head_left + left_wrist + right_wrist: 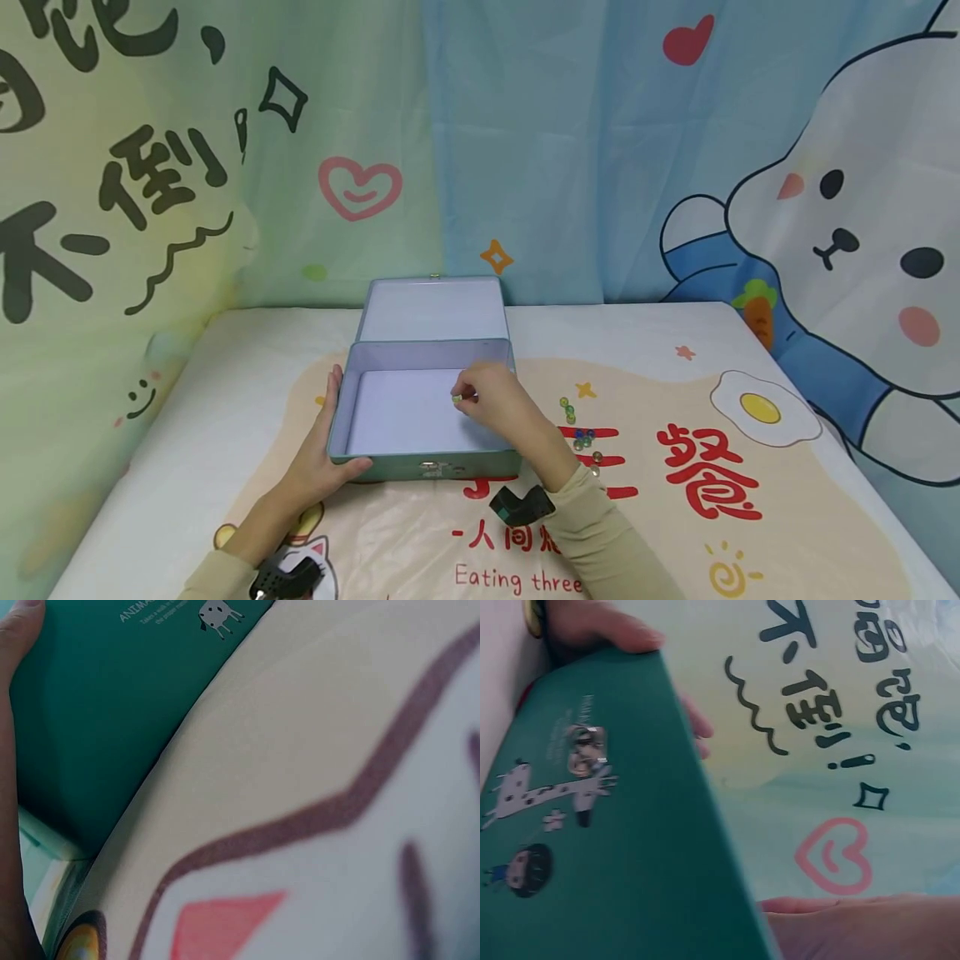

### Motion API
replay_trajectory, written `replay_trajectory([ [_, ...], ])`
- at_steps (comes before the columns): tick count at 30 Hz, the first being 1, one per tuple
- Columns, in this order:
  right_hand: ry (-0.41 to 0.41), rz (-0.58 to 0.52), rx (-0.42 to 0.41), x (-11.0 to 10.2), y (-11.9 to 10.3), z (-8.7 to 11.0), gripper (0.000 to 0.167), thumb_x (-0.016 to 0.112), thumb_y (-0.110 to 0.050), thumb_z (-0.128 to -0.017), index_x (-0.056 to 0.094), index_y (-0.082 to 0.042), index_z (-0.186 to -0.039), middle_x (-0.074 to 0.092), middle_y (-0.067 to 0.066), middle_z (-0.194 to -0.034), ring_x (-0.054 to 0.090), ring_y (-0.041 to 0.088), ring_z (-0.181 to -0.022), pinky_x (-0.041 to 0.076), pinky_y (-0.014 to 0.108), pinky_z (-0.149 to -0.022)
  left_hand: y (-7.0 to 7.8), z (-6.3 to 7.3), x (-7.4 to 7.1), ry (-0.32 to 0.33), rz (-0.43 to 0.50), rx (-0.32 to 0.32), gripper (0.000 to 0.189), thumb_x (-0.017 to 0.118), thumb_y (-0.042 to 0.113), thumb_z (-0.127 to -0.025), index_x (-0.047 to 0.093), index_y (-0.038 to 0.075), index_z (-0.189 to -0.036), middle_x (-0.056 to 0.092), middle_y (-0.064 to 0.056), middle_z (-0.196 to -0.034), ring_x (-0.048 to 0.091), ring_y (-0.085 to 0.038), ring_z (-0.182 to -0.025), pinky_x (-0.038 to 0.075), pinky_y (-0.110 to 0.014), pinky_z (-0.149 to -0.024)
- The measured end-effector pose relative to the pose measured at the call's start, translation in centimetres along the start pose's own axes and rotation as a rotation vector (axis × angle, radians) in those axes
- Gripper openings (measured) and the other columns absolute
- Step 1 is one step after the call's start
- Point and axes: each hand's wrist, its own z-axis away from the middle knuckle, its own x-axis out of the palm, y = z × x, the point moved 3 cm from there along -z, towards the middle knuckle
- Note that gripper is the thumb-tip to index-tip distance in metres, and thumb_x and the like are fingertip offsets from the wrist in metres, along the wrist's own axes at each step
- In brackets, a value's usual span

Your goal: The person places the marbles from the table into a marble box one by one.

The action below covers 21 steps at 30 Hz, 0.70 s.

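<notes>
A shallow green tin box (450,465) stands on the table with its hinged lid (432,310) raised at the back. Its pale inside (397,417) faces up. My left hand (318,454) rests against the box's left wall with straight fingers, the thumb lying on the front left corner. Over the right half of the box, my right hand (495,400) pinches a small greenish glass bead (456,398) between thumb and finger. The right wrist view shows the printed green front (630,825) of the box, with the left thumb (634,634) at its edge.
Several small glass beads (583,439), green, blue and clear, lie on the cloth to the right of the box, close to my right forearm. A printed cloth (675,542) covers the table. A printed curtain (525,167) hangs behind the table.
</notes>
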Motion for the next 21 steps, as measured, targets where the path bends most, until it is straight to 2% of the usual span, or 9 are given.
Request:
replay_trajectory([
  [7,-0.051,0.052,-0.016,1.4,-0.1,-0.1,0.005,0.075,-0.007,-0.079,0.070,-0.008,-0.078,0.062,0.001,-0.074,0.056,0.011,-0.070,0.047,0.021,-0.065,0.4,0.0,0.0,0.000,-0.008,-0.006,0.124,0.081,0.028,-0.070,-0.009,0.012,-0.153,-0.007,-0.003,-0.162,-0.002,-0.006,-0.146,0.006,-0.008,-0.108],
  [15,-0.126,0.115,-0.031,2.3,-0.3,-0.1,0.005,0.073,-0.004,-0.080,0.069,-0.007,-0.079,0.062,0.001,-0.075,0.054,0.013,-0.071,0.047,0.025,-0.067,0.4,0.0,0.0,-0.001,-0.023,-0.027,0.124,0.081,0.028,-0.069,-0.009,0.018,-0.153,-0.007,-0.002,-0.161,0.001,-0.004,-0.145,0.008,-0.008,-0.106],
  [21,-0.171,0.125,-0.024,2.6,-0.3,-0.1,0.007,0.074,-0.005,-0.079,0.068,-0.008,-0.078,0.062,0.001,-0.075,0.053,0.013,-0.071,0.047,0.026,-0.068,0.5,0.0,0.0,0.005,-0.023,-0.029,0.124,0.082,0.028,-0.068,-0.008,0.017,-0.153,-0.006,-0.001,-0.162,0.001,-0.003,-0.146,0.008,-0.008,-0.106],
])
